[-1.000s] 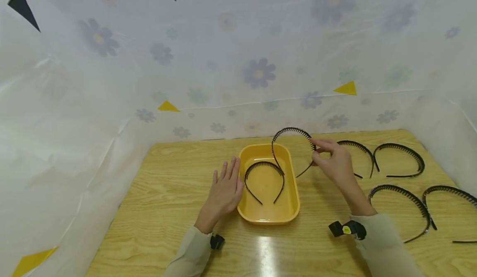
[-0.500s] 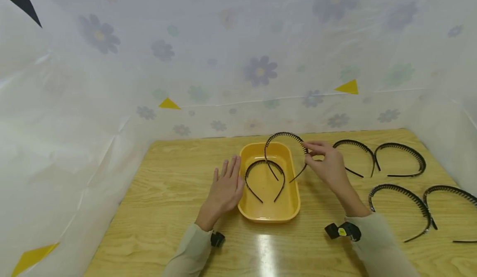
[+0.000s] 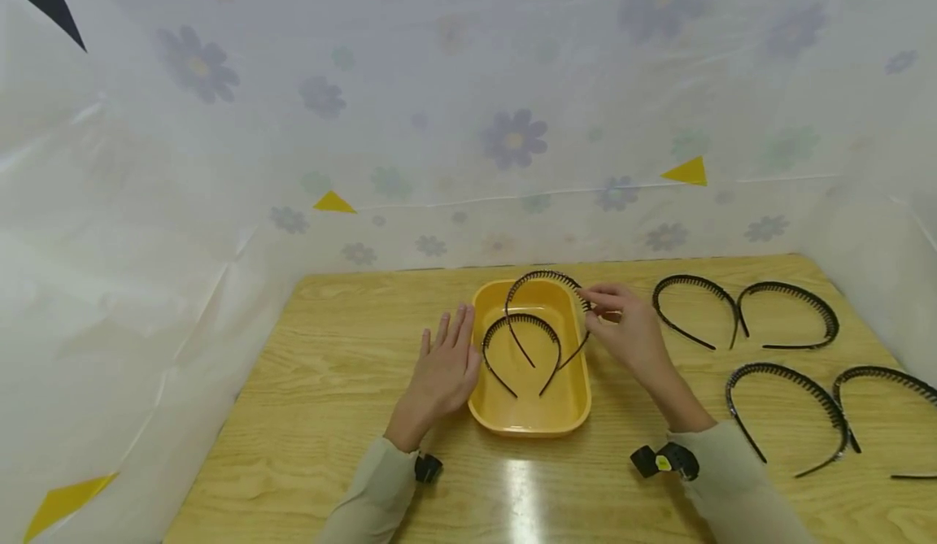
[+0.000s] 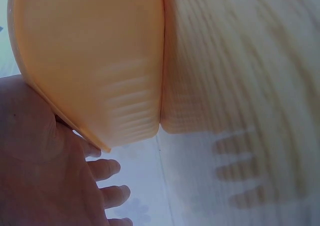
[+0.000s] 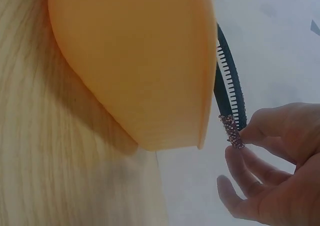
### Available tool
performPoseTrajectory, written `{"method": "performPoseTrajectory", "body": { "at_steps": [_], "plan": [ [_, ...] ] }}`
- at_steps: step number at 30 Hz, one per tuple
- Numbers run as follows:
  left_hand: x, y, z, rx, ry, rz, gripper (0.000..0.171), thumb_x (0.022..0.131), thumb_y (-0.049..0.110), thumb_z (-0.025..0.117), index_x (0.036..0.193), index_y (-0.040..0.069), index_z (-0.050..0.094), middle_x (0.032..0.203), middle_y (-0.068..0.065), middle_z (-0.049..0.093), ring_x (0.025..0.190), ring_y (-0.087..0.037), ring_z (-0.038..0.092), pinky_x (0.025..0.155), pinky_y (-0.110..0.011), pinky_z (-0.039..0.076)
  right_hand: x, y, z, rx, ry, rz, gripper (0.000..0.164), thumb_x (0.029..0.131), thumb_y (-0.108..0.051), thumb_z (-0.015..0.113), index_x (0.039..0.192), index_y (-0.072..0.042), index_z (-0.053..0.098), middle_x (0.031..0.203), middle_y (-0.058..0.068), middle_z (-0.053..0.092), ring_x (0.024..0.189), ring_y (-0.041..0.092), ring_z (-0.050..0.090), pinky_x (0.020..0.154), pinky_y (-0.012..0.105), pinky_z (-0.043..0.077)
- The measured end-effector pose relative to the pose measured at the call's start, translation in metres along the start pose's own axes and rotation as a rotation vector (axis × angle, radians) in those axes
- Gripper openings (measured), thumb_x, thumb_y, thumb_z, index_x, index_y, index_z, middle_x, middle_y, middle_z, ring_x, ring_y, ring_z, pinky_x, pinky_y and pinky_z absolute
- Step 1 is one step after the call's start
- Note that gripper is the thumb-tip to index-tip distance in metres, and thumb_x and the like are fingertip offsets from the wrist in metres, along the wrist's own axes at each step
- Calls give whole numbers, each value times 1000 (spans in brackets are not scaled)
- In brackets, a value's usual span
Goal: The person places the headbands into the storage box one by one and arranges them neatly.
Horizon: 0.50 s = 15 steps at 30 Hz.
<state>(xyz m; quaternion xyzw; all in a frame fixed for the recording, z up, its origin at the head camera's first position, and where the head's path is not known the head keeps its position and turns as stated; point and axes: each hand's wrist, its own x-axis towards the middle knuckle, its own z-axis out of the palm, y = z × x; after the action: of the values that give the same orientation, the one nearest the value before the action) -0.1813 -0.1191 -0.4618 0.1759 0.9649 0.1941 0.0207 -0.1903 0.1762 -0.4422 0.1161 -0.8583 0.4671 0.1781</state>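
My right hand (image 3: 628, 328) pinches a black toothed headband (image 3: 543, 274) by its right side, over the far part of a yellow plastic tub (image 3: 529, 430). In the right wrist view, thumb and fingers grip the held headband (image 5: 231, 128) where small beads cover it, just beyond the tub's rim. A second black headband (image 3: 486, 359) lies inside the tub, its ends toward the near side. My left hand (image 3: 439, 373) rests with straight fingers along the tub's left rim. The left wrist view shows that hand (image 4: 55, 161) against the rim of the tub (image 4: 90, 61).
Several more black headbands lie on the wooden table at the right, among them a back one (image 3: 691, 278), one beside it (image 3: 823, 308), a nearer one (image 3: 786, 375) and one cut off by the frame edge (image 3: 889, 373). A flower-patterned plastic sheet (image 3: 439, 162) hangs behind the table.
My right hand has moved left and slightly nearer, bringing the pinched headband from the tub's back right corner to over the tub. The left hand stays at the rim.
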Motion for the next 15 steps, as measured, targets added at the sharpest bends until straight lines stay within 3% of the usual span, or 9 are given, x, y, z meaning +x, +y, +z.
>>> {"method": "performPoseTrajectory", "body": {
  "at_steps": [7,10,12,15],
  "plan": [
    [0,2,-2,2,-9,1,60,111,25,27,166,9,10,172,-7,8,157,-37,9,121,-64,8,-1,-2,10,-29,7,-32,31,89,8,67,118,3,76,117,18,69,89,32,69,85,58,57],
    [0,2,-3,3,-14,0,60,112,25,27,166,9,10,172,-7,8,156,-37,9,121,-64,8,-3,-4,14,-61,-3,-30,32,88,8,68,117,1,77,117,17,69,87,29,69,72,46,58],
    [-1,2,-3,8,-18,-2,59,112,25,26,166,9,9,172,-7,7,157,-37,8,122,-64,8,-4,-5,17,-77,-10,-39,31,88,8,68,117,2,77,117,18,69,86,29,69,58,34,50],
    [-1,3,-3,15,-18,-1,59,112,25,26,166,10,8,172,-6,7,157,-36,8,122,-63,8,-5,-7,21,-91,-12,-61,31,87,9,68,116,3,77,117,18,69,84,27,68,49,25,36]
  ]
}}
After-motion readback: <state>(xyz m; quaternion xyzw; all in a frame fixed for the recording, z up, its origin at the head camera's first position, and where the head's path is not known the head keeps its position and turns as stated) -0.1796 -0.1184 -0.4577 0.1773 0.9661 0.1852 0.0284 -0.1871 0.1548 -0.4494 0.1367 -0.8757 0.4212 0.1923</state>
